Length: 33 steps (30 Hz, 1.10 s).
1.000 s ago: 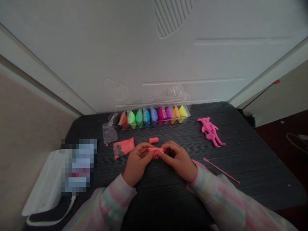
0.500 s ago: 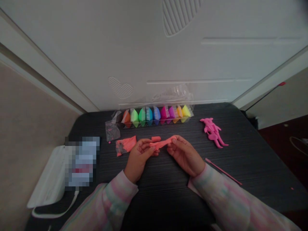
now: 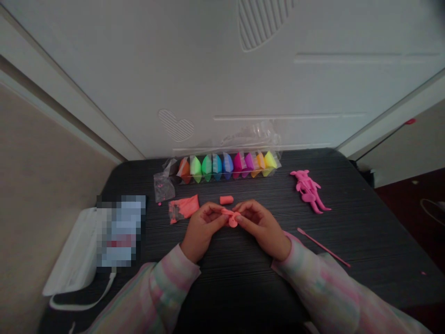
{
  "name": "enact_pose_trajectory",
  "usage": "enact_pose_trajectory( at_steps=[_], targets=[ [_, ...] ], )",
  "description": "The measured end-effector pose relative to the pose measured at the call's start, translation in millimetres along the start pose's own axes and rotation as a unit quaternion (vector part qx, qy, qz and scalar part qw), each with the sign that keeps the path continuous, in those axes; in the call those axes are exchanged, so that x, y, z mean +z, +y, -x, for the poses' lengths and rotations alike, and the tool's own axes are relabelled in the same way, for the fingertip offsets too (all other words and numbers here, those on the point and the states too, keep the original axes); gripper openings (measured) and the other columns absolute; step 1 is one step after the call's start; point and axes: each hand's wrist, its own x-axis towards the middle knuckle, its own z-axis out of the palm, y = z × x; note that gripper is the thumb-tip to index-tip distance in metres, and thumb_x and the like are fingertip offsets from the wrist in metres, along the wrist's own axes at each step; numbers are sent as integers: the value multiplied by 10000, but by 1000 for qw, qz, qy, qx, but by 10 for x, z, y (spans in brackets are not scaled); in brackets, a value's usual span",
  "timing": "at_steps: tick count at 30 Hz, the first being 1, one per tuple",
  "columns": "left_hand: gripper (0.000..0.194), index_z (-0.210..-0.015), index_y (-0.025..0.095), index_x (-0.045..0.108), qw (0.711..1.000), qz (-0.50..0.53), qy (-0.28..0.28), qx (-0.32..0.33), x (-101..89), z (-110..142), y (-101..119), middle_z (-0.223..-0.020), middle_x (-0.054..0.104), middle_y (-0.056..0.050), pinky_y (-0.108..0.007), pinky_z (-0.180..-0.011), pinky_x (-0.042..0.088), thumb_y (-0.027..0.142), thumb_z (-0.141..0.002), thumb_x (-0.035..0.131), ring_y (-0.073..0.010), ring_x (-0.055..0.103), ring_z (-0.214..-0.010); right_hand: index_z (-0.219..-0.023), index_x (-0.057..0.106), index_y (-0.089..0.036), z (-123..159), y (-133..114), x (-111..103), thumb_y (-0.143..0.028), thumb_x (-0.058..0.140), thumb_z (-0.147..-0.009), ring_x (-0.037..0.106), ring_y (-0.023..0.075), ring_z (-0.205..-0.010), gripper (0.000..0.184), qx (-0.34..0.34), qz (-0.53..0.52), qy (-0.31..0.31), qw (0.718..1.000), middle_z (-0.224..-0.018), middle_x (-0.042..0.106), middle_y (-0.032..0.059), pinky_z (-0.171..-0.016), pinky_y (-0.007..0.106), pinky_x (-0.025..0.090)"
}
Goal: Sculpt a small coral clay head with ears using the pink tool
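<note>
– What is held, and where?
– Coral clay (image 3: 233, 222) is pinched between the fingertips of the left hand (image 3: 200, 230) and the right hand (image 3: 263, 228), both nearly closed, above the table (image 3: 229, 283)
– And what is seen around them?
– A coral roll (image 3: 226, 200) is set just beyond the fingers, a packet (image 3: 189, 206) to its left; a pink figure (image 3: 308, 191) and stick (image 3: 324, 247) are laid at right, coloured sachets (image 3: 227, 166) lined up behind

Got a dark table (image 3: 347, 222). Carries a row of coloured packs (image 3: 227, 167) at far edge, coral packet (image 3: 184, 207) beside clear wrapper (image 3: 163, 187), coral cylinder (image 3: 226, 200) mid. Has pink figure (image 3: 308, 190) and thin pink stick (image 3: 323, 247) right, white item (image 3: 71, 255) and pixelated item (image 3: 121, 227) left.
</note>
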Motion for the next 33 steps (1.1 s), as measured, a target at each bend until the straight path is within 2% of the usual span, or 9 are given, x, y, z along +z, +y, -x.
enact_pose_trajectory(
  at_steps=[4,9,15,20,24,27,30,32,33],
  targets=[
    [139,-785,141,597,999,36,-39,9,-6,7,-4,-794,644,-19,-271,-712,469,186,-654,613,-134,602,-739,-783,479,-202,15,37,-6,-240,561,-734,535,95,-709,103,-19,68,17,997,-797,558,-9,-667,247,416],
    [262,-793,153,558,999,-7,-49,-5,10,4,-34,-799,648,-4,-245,-739,457,101,-567,680,-117,600,-774,-786,472,-198,18,89,-19,-256,559,-734,514,105,-685,117,-36,131,43,990,-772,539,-3,-639,252,409],
    [168,-794,133,571,998,-29,-49,-33,-5,-7,-37,-753,650,-10,-244,-665,473,147,-639,634,-100,599,-651,-816,481,-196,33,65,-17,-268,548,-743,513,94,-653,123,-6,89,13,996,-723,533,-16,-618,235,409],
    [134,-750,134,576,998,-40,-52,-20,-31,-5,-34,-711,645,0,-216,-622,459,129,-630,635,-90,584,-630,-885,495,-193,36,52,-29,-253,563,-728,529,107,-697,181,-7,92,-24,995,-767,535,-6,-653,251,414],
    [93,-715,123,564,995,-75,-64,-6,-28,-2,-19,-659,637,-6,-221,-565,447,150,-645,619,-82,552,-546,-842,515,-184,30,63,-32,-252,561,-724,513,115,-709,144,-7,134,-27,991,-772,535,2,-654,254,403],
    [88,-707,121,549,993,-95,-65,3,-4,7,-12,-661,632,-16,-230,-552,446,177,-662,599,-81,538,-527,-794,495,-178,25,64,-21,-242,550,-723,502,107,-672,110,11,120,-27,992,-724,528,-8,-630,246,393],
    [77,-728,133,515,987,-138,-78,35,21,51,-14,-681,621,-24,-238,-555,456,189,-691,554,-92,551,-553,-724,456,-174,32,54,-8,-215,539,-710,471,97,-614,94,19,124,-29,992,-658,496,-24,-580,232,365],
    [109,-807,143,506,968,-212,-87,101,20,100,-17,-751,617,-44,-252,-586,466,169,-702,519,-118,576,-637,-689,429,-177,40,43,-5,-184,531,-692,435,88,-578,102,12,142,-19,990,-626,468,-37,-547,221,338],
    [156,-855,147,503,949,-265,-83,151,10,126,-17,-789,610,-54,-258,-597,467,156,-699,508,-129,578,-673,-674,416,-179,44,38,-8,-170,525,-684,419,85,-567,109,7,150,-13,989,-616,457,-42,-538,218,325]
  ],
)
